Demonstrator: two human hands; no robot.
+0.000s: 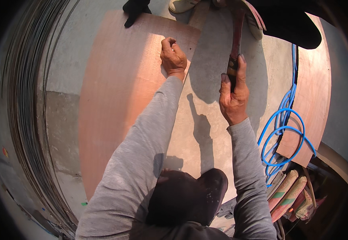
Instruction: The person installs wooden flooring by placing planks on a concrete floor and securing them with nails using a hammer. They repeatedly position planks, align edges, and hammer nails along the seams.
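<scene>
My right hand (235,98) is closed around the lower grip of a hammer (237,40), holding it upright in the picture, its head close to the top edge. Over the right part of a reddish plywood sheet (114,80), my left hand (173,59) is closed with fingers curled in. A tiny pale spot shows among those fingers; what they hold, if anything, is too small to name. The sheet lies on the concrete floor, and a narrow wooden strip (199,15) reaches its far right corner.
Another person's dark-gloved hand (136,11) touches the sheet's far edge; their shoe (184,5) is beside it. Long thin rods (26,100) run along the left. On the right are a coiled blue hose (283,138), another plywood sheet (312,84) and several sacks (288,196).
</scene>
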